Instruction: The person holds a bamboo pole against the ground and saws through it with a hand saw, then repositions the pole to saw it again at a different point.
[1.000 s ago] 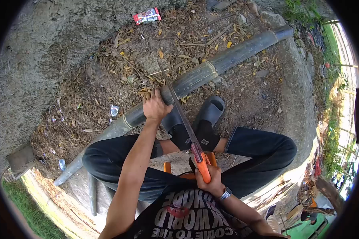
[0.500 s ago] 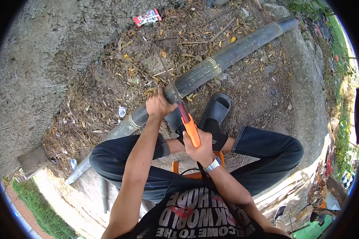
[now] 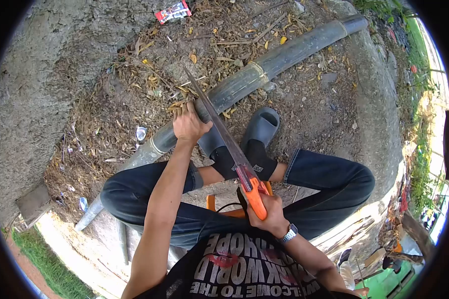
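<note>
A thick green-grey bamboo pole (image 3: 294, 52) slants across the ground in front of me, from lower left to upper right. My left hand (image 3: 188, 123) is wrapped over the pole and grips it near its middle. In my right hand (image 3: 269, 213), close to my lap, is the orange handle of a hand saw (image 3: 219, 124). The saw's long blade lies across the pole just right of my left hand, its tip reaching past the far side. I cannot make out any cut under the blade.
Grey slide sandals (image 3: 263, 127) are on my feet, close to the pole. Dry leaves and sticks litter the dirt around a red wrapper (image 3: 173, 12). Rough concrete (image 3: 40, 74) rises at left. Beneath me is an orange seat (image 3: 211, 202). Another person's foot (image 3: 346, 271) shows at lower right.
My right hand has drawn the saw back toward my body and slightly right, so more blade shows on my side of the pole. My left hand stays on the pole.
</note>
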The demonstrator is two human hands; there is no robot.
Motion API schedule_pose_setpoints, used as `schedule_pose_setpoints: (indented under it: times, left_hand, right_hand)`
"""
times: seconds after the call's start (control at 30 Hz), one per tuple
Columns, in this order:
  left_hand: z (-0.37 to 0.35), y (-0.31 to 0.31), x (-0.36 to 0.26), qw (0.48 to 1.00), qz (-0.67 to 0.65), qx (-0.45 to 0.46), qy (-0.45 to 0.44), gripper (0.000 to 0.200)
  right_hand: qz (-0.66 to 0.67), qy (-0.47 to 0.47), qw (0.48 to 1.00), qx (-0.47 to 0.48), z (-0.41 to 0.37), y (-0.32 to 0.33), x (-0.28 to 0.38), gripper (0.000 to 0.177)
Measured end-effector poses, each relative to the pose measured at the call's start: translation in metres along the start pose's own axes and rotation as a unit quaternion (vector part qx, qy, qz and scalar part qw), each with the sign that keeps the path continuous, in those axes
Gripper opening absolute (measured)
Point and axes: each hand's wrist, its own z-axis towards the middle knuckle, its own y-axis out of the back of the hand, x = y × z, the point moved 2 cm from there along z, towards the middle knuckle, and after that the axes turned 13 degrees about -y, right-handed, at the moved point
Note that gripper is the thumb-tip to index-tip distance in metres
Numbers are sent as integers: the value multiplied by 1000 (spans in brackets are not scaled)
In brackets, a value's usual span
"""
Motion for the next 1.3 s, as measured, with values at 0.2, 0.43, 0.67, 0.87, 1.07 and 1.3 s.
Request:
schedule_pose_setpoints:
  times: [0.2, 0.43, 0.67, 0.87, 1.07, 1.3]
  left_hand:
    - [7, 15, -1, 991, -66, 97, 68, 96]
    - [-3, 5, 5, 999, -16, 26, 22, 91]
    - [-4, -5, 12, 997, 44, -55, -15, 94]
    - [-4, 0, 7, 998, -21, 56, -6, 99]
    - [-13, -9, 4, 1000, 14, 0, -14, 93]
    - [-1, -7, 13, 997, 49, -46, -29, 96]
  right_hand:
    - [29, -20, 999, -6, 82, -59, -1, 17]
    - [-15, -30, 999, 31, 24, -40, -1, 16]
    - [-23, -82, 996, 20, -20, -33, 1, 11]
    - [81, -143, 986, -6, 75, -66, 3, 16]
    - [4, -112, 994, -15, -4, -39, 9, 13]
    - [27, -138, 990, 1, -1, -42, 18, 7]
